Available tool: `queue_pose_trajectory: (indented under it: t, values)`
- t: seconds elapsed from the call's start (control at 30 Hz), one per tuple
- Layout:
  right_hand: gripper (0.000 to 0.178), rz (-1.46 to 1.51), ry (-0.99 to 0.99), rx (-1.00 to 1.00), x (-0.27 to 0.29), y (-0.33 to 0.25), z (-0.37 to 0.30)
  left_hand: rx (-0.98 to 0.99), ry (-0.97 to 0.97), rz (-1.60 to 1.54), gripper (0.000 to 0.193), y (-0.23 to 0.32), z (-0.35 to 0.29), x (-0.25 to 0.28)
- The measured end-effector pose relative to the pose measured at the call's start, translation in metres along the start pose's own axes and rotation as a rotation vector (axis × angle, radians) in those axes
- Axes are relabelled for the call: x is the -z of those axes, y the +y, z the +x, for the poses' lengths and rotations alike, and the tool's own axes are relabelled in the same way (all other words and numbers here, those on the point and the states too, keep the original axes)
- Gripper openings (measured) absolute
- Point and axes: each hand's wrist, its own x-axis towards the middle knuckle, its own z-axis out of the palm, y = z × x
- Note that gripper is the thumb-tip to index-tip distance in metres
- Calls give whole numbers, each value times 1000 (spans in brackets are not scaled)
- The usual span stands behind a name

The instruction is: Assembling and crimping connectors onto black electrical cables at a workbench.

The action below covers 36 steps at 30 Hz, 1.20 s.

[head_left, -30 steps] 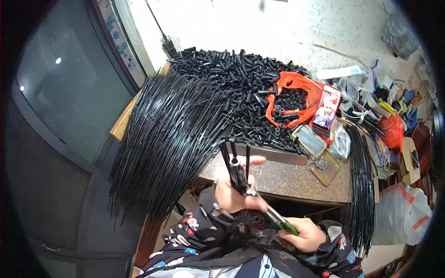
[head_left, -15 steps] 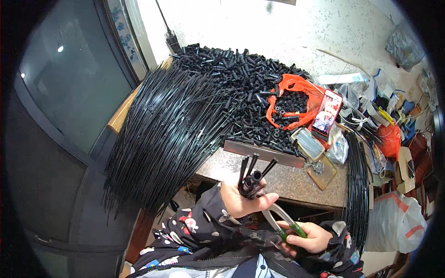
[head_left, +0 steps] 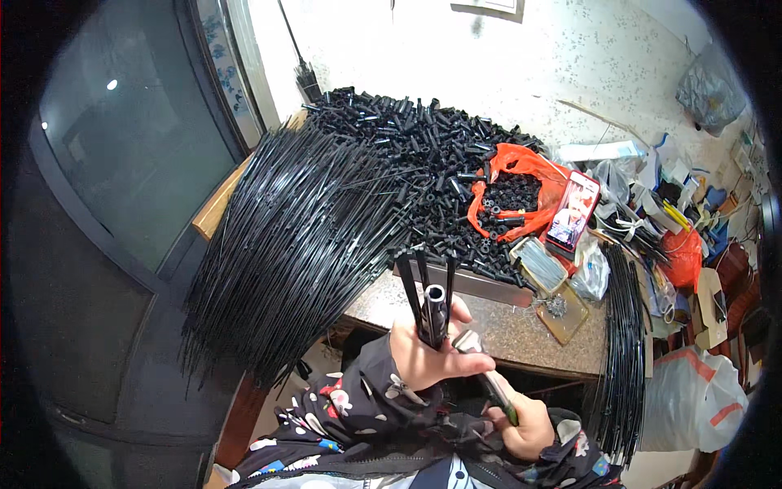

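My left hand [head_left: 419, 354] is wrapped round a short black tube [head_left: 436, 316], whose round open end faces up. Several black rods [head_left: 409, 287] stand up beside the tube out of the same grip. Lower and to the right, my right hand [head_left: 528, 428] is closed on the green handles of metal pliers [head_left: 494, 389]. The pliers' head lies against my left hand, by the thumb. What the jaws touch, if anything, is hidden from this angle.
Long black rods [head_left: 301, 236] lie heaped at left, before piled black tubes [head_left: 423, 134]. A metal strip [head_left: 489, 287] edges the pile. A red bag [head_left: 538, 163] of small black parts, a phone [head_left: 573, 210], a clear box [head_left: 539, 265] and rods [head_left: 623, 350] are at right.
The tube and rods have turned more upright in my left hand. The pliers have swung up beside it, and their two spread handles now look drawn together.
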Motion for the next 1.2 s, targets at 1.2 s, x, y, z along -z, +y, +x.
queue_pose_trajectory:
  t: [1.2]
  values:
    - [61,-779,513,295,75,151,22,-587,-42,-1183,31,83,-19,114]
